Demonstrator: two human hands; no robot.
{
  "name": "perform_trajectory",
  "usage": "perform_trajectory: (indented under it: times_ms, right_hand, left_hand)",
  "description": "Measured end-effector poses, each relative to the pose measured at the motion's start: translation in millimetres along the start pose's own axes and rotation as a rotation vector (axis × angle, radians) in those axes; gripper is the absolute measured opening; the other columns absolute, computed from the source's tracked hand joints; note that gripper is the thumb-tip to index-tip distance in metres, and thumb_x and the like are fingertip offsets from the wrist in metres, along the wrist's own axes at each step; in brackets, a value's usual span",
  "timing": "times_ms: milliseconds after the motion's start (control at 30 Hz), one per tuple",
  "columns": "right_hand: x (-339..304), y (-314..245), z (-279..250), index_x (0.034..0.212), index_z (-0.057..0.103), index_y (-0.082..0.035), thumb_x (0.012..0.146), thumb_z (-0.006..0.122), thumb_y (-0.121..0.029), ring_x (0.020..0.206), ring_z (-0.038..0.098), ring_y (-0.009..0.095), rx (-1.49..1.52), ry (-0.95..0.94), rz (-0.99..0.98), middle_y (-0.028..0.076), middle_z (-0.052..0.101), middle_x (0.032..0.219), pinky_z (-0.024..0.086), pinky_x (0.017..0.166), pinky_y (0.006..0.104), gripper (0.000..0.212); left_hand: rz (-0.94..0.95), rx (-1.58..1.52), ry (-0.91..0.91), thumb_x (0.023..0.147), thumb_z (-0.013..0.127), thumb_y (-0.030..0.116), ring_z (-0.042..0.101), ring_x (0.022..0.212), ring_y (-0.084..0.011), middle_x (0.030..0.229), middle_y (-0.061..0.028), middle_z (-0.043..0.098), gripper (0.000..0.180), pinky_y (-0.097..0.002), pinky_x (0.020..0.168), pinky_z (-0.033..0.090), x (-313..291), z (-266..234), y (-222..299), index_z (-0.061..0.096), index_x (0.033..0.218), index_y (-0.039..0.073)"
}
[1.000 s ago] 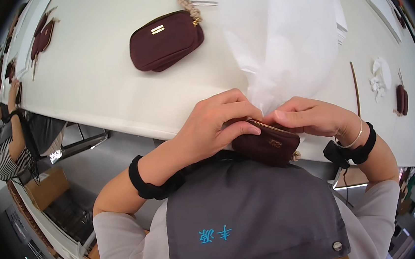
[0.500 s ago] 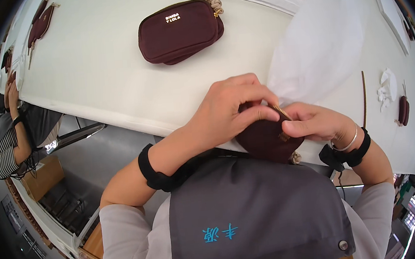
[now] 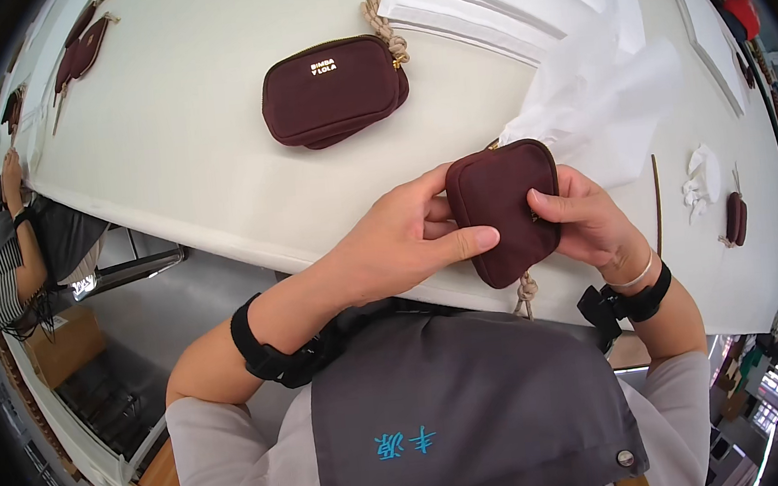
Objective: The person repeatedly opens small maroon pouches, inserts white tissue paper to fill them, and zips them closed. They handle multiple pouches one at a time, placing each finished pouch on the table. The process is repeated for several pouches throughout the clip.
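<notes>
Between my two hands, a small dark maroon zip pouch (image 3: pixel 505 210) is held upright above the table's near edge. My left hand (image 3: pixel 420 231) grips its left side, thumb across the front and fingers behind. On its right side my right hand (image 3: pixel 591 221) is closed around it, thumb pressed on the front face. A knotted beige cord (image 3: pixel 526 294) hangs from the lower end. Farther off lies a pair of stacked maroon pouches (image 3: pixel 335 100), the upper one with gold lettering, and a beige knotted cord (image 3: pixel 381 23) at their right corner.
White tissue paper (image 3: pixel 594 105) spreads beyond my right hand, next to a stack of white sheets (image 3: pixel 479 4). A brown strip (image 3: pixel 657 206), crumpled paper (image 3: pixel 701 180) and another maroon pouch (image 3: pixel 736 218) lie right on the white table (image 3: pixel 188 168). A co-worker (image 3: pixel 16 266) is at far left.
The pouch has been raised and turned so its broad face shows. My left fingers have moved off the zipper to the pouch's side. The tissue has shifted.
</notes>
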State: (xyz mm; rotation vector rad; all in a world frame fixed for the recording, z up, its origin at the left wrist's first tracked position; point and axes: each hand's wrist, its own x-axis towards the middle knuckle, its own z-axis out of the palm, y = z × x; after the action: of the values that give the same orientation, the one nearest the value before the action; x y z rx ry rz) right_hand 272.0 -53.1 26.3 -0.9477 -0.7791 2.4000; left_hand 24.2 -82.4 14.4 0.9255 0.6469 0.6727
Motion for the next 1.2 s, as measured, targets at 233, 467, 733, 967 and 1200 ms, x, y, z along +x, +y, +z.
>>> perform_trajectory:
  times_ms: [233,467,733,967,1200]
  right_hand:
    - [-17,-7,23,0.120,0.066,0.002,0.097,0.068,-0.021,0.099,0.064,0.010,-0.659,0.276,-0.218,0.006,0.072,0.107,0.051,0.092,0.0285,0.033]
    - [-20,3,25,0.133,0.058,0.002,0.100,0.063,-0.022,0.111,0.059,0.011,-0.294,0.123,-0.139,0.006,0.067,0.123,0.047,0.098,0.0298,0.041]
    - [-26,-16,33,0.144,0.048,-0.002,0.103,0.058,-0.032,0.123,0.052,0.015,-0.550,-0.030,0.010,0.004,0.058,0.135,0.040,0.106,0.0324,0.053]
    - [-7,-45,24,0.099,0.062,0.003,0.100,0.057,-0.033,0.077,0.057,0.016,-1.185,-0.246,0.329,0.008,0.062,0.081,0.047,0.073,0.0327,0.036]
    - [-9,-17,30,0.086,0.061,0.001,0.094,0.064,-0.027,0.055,0.047,0.023,-1.168,-0.252,0.220,0.010,0.057,0.069,0.041,0.057,0.0383,0.029]
  left_hand:
    - [-0.041,-0.008,0.022,0.100,0.059,0.011,0.059,0.122,-0.0213,0.134,-0.0152,0.057,0.052,-0.0347,0.099,0.053,5,-2,-2,0.038,0.147,-0.001]
    - [0.164,0.247,0.047,0.103,0.053,0.012,0.054,0.126,-0.0219,0.139,-0.0145,0.052,0.059,-0.0347,0.107,0.042,-2,17,4,0.024,0.153,0.001]
    - [0.313,0.276,-0.036,0.099,0.050,0.001,0.050,0.131,-0.0293,0.145,-0.0209,0.045,0.068,-0.0404,0.109,0.040,-8,24,-4,0.014,0.156,0.010]
    - [0.137,0.422,0.122,0.078,0.086,0.015,0.058,0.112,-0.0190,0.131,-0.0112,0.052,0.080,-0.0342,0.093,0.052,-7,11,-2,0.040,0.142,0.007]
    - [0.126,0.709,0.043,0.073,0.090,0.016,0.061,0.085,-0.0110,0.099,-0.0044,0.064,0.058,-0.0251,0.073,0.053,-4,6,-14,0.057,0.119,0.004]
